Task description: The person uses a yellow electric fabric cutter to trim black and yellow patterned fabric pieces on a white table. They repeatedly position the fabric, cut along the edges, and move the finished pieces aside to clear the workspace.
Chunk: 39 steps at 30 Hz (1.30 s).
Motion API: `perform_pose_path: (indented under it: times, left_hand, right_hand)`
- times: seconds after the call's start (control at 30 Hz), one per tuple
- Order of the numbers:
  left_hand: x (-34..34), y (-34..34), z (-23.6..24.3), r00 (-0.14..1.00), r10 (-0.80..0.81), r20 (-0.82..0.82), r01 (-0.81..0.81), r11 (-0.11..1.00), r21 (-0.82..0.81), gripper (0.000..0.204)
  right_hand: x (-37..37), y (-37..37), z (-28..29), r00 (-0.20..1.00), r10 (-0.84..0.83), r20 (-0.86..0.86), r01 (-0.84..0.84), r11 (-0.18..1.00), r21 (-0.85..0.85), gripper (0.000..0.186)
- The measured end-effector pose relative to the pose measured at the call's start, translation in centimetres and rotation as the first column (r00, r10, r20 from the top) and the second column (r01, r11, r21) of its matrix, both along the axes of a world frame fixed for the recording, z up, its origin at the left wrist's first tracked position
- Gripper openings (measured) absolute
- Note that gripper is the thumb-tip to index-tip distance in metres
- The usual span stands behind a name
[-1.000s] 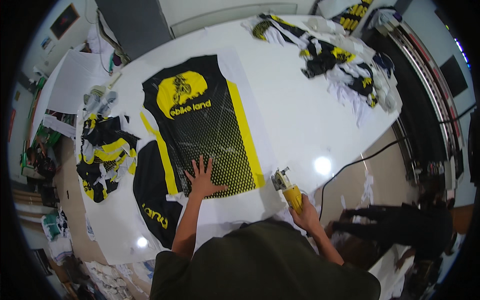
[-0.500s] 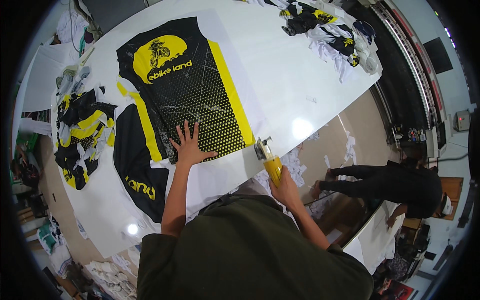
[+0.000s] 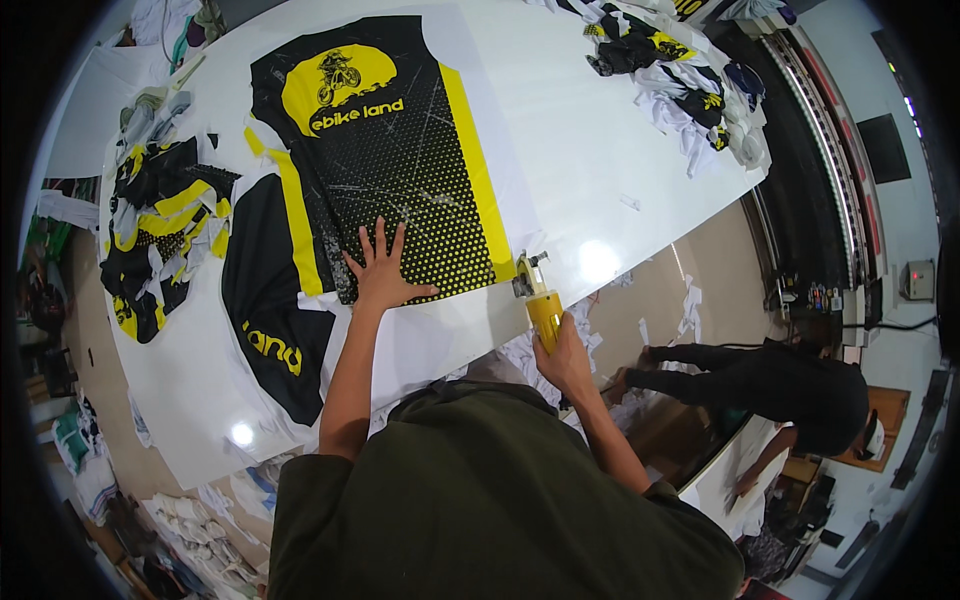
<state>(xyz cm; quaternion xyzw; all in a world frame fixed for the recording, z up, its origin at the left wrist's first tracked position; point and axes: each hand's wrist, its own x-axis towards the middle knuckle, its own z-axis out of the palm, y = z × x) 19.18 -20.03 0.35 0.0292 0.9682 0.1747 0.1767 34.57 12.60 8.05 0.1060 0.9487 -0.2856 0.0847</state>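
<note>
My left hand (image 3: 383, 278) lies open, fingers spread, on the lower part of a black and yellow printed fabric panel (image 3: 385, 170) with a dotted pattern, on white backing. My right hand (image 3: 562, 352) grips a yellow corded-looking power cutter (image 3: 543, 312), whose metal head is at the panel's lower right corner; whether the blade touches the fabric I cannot tell. A second black piece with yellow lettering (image 3: 262, 270) lies left of the panel, partly beside my left forearm.
The white table (image 3: 560, 150) holds heaps of fabric offcuts at the left (image 3: 165, 240) and upper right (image 3: 700, 95). A long dark machine (image 3: 820, 170) runs along the right. Another person (image 3: 790, 390) in dark clothes is at the lower right. Paper scraps litter the floor.
The table and panel have shifted upward in the view. My right hand has brought the cutter's head slightly closer to the panel's corner. My left hand remains spread on the panel.
</note>
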Motion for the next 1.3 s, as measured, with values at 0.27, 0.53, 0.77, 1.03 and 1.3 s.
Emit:
perform_pose_path:
  times: [0.27, 0.53, 0.77, 1.03, 1.3]
  left_hand:
    - [-0.1, 0.0, -0.3, 1.0, 0.019, 0.002, -0.019, 1.0, -0.004, 0.153]
    - [-0.3, 0.0, -0.4, 1.0, 0.014, 0.018, -0.013, 1.0, -0.022, 0.153]
    - [0.0, -0.2, -0.7, 1.0, 0.016, 0.002, -0.016, 1.0, 0.008, 0.153]
    - [0.0, -0.1, -0.1, 1.0, 0.017, 0.009, -0.017, 1.0, 0.025, 0.155]
    - [-0.1, -0.1, -0.3, 1.0, 0.024, 0.016, -0.024, 0.999, 0.025, 0.158]
  right_hand:
    - [-1.6, 0.0, 0.1, 1.0, 0.013, -0.013, -0.013, 1.0, -0.004, 0.057]
    - [-3.6, 0.4, -0.4, 0.999, 0.053, 0.008, -0.053, 0.998, -0.018, 0.055]
    - [-6.9, -0.6, 0.0, 0.999, 0.052, 0.017, -0.052, 0.999, -0.013, 0.051]
    - [-10.7, -1.0, -0.4, 0.998, 0.063, 0.022, -0.064, 0.998, 0.005, 0.051]
    - [-17.3, -1.7, -1.2, 0.997, 0.073, -0.006, -0.073, 0.997, -0.009, 0.048]
